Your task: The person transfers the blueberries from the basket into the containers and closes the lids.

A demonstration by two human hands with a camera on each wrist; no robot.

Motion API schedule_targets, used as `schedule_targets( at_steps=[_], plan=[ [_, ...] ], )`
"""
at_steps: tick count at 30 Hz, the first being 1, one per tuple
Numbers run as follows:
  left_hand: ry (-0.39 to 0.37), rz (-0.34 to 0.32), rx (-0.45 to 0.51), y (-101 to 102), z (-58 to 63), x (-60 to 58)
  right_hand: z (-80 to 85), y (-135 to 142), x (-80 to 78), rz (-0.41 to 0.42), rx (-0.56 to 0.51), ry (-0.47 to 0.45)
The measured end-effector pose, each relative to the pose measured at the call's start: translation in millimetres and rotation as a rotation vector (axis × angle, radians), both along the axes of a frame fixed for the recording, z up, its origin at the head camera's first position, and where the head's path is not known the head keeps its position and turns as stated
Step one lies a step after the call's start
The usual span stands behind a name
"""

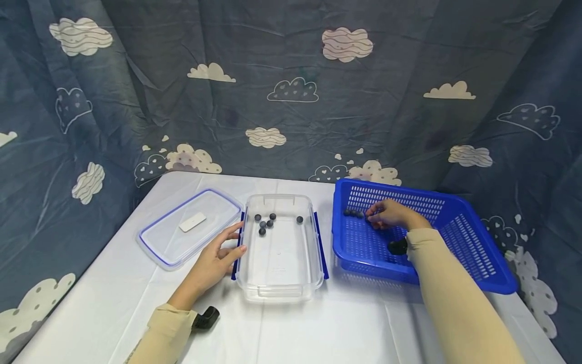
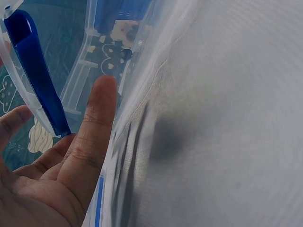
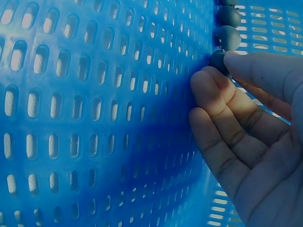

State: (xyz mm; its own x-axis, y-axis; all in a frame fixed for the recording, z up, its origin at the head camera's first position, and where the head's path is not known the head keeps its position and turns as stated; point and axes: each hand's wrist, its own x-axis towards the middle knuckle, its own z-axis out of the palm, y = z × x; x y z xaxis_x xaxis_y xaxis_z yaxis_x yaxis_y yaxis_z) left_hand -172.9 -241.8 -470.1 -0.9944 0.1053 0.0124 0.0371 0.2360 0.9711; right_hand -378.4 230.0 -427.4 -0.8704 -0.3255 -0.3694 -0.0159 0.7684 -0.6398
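My right hand [image 1: 390, 213] reaches into the blue plastic basket [image 1: 473, 273] and pinches a blueberry [image 3: 218, 61] at the end of a short row against the basket's far left part. More blueberries [image 3: 228, 38] of that row sit just beyond the fingertips. On the left, my left hand [image 1: 213, 265] rests against the side of a clear plastic container [image 1: 279, 290], by its blue side clip [image 2: 38, 71]. Its thumb [image 2: 97, 123] is extended. Several blueberries [image 1: 270, 223] lie inside the container towards the back, one of them apart on the right.
Left of the container lies its clear lid [image 1: 159, 242] with a blue seal, a small white rectangular piece [image 1: 192, 222] on it. A white cloth [image 1: 350, 328] covers the table. Behind hangs a dark blue curtain [image 1: 236, 111] with cloud prints.
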Motion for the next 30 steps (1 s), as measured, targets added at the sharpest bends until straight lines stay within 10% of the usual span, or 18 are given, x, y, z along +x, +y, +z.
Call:
schedule_targets(
  at_steps=[30],
  plan=[
    [0.02, -0.008, -0.004, 0, -0.4, 0.4, 35.0, -9, 8.7, 0.04, -0.054, 0.093]
  ],
)
